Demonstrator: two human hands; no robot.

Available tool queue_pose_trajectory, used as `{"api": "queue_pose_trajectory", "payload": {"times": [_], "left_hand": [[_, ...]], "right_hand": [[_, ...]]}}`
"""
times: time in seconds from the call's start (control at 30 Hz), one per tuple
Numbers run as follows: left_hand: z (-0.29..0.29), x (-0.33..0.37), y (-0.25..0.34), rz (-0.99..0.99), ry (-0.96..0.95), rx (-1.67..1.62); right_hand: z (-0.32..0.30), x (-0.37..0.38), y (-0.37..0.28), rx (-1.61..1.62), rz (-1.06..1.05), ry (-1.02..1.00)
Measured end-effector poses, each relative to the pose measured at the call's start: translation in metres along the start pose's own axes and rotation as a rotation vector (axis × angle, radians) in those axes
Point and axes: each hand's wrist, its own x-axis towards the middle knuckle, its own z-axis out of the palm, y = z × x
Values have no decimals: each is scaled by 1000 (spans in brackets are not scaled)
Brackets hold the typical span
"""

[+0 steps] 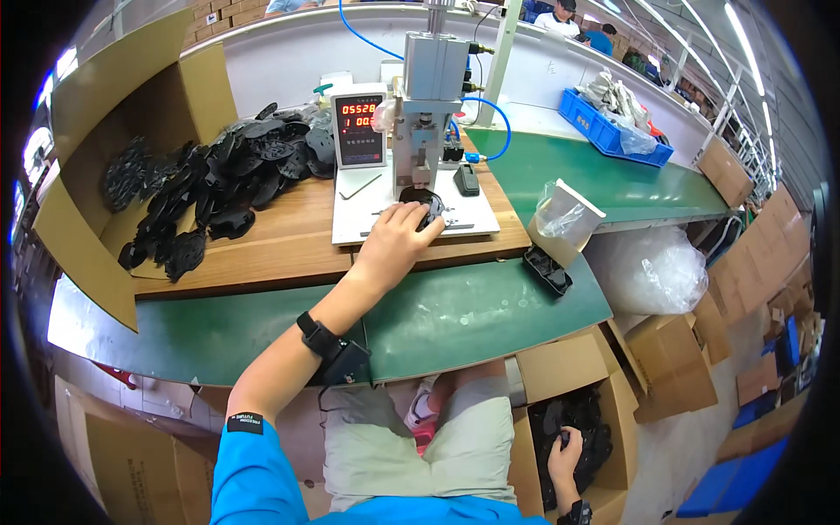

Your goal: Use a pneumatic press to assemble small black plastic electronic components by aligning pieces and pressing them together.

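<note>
My left hand (pixel 394 241) reaches up to the bench press (pixel 436 68), its fingers closed over a round black plastic part (pixel 430 201). That part lies on the white base plate (pixel 477 225), right under the press head, and my fingers hide some of it. Low on the right, my right hand (pixel 564 457) is down in an open cardboard box (pixel 623 429) of black plastic parts (pixel 595 429). Its fingers are curled around a small black piece (pixel 563 437), mostly covered by the hand.
Black disc-like parts (pixel 254 166) spill from a tipped carton (pixel 96 83) onto the wooden board at left. A counter box with a red display (pixel 360 131) stands beside the press. Rightward are a black tray (pixel 548 271), a blue crate (pixel 612 131) and a plastic bag (pixel 652 271).
</note>
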Motion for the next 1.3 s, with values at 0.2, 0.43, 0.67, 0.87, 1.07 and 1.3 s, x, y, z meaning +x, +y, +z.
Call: {"api": "queue_pose_trajectory", "payload": {"times": [0.2,0.43,0.67,0.87,1.07,1.3], "left_hand": [[1,-3,4,-22,-35,31],[-2,-5,0,-7,-32,-117],[-6,-8,-8,-58,45,-301],[-11,-15,3,-103,34,-316],[-8,-25,13,-238,28,-387],[7,-30,2,-186,130,-494]], "right_hand": [[19,-5,44,-84,19,-27],[28,14,90,-198,60,3],[64,14,164,-337,40,-82],[55,73,-27,95,-69,211],[-2,124,-270,259,-838,285],[65,206,-412,170,-1021,188]]}}
